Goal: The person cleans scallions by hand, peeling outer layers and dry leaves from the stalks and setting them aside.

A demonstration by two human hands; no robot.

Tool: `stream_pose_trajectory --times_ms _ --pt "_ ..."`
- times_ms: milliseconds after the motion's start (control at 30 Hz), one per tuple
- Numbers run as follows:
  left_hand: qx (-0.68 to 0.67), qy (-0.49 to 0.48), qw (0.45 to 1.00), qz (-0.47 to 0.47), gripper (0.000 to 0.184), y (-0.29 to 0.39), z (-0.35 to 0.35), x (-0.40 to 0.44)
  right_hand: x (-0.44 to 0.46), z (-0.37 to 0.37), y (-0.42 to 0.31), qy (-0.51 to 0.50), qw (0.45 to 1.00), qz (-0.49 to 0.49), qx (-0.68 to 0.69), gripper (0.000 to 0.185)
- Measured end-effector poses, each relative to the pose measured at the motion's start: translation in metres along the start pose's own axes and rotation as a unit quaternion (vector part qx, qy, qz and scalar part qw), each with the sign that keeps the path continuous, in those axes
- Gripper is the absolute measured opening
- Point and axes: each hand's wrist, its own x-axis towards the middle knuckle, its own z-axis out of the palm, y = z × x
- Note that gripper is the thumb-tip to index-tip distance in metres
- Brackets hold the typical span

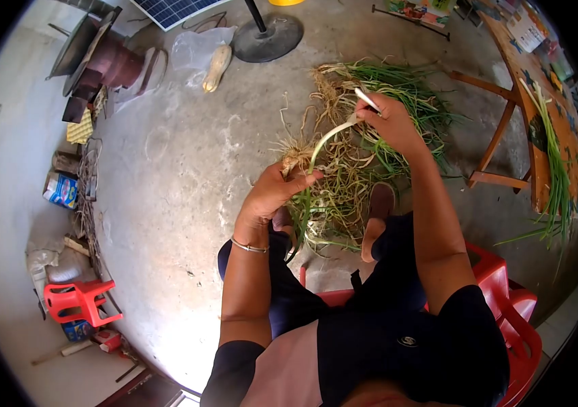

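My left hand (272,193) is closed around the green part of a spring onion (327,140), whose leaves hang down past the thumb. A tuft of pale roots (295,154) shows beside its fingers; whether they grip it is hidden. The stalk curves up to my right hand (387,121), where the pale end meets the pinched fingers. Out of that hand sticks a smooth white piece (368,100); I cannot tell if it is a handle or part of a stalk. Below lies a heap of spring onions (404,102) with roots and yellowed peelings (346,193).
At right stands a wooden table (516,74) with more spring onions (553,163) over its edge. Ahead are a squash (217,69), a plastic bag (197,49) and a round black base (268,39). A small red chair (80,300) stands left; another red chair (492,278) is under me.
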Motion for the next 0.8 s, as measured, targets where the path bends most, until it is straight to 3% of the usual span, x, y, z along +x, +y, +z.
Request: stream_pose_trajectory --times_ms 67,200,267,333,567,667,800 --pt "0.029 0.033 0.997 0.063 0.04 -0.008 0.002 0.005 -0.003 0.011 -0.006 -0.015 0.999 -0.036 -0.036 0.007" --pt "0.014 0.057 0.997 0.051 0.034 -0.012 0.006 0.015 -0.007 0.029 -0.011 -0.038 0.987 -0.132 -0.088 0.008" --pt "0.058 0.069 0.994 0.057 0.029 -0.012 0.004 0.018 -0.005 0.027 -0.005 -0.019 0.987 -0.127 -0.095 0.006" --pt "0.062 0.084 0.993 0.052 0.027 -0.007 0.003 0.017 -0.002 0.019 -0.004 0.041 0.994 -0.061 -0.08 0.006" --pt "0.03 0.097 0.994 0.044 0.023 -0.011 0.002 0.017 0.005 0.013 0.025 0.116 0.98 -0.071 -0.144 0.011" --pt "0.021 0.103 0.994 0.039 0.022 -0.011 0.0 0.015 0.004 0.005 0.015 0.076 0.989 0.012 -0.129 0.011" --pt "0.017 0.126 0.992 0.011 0.023 -0.008 -0.006 0.013 0.002 0.013 0.025 0.005 0.996 0.021 -0.091 0.02"
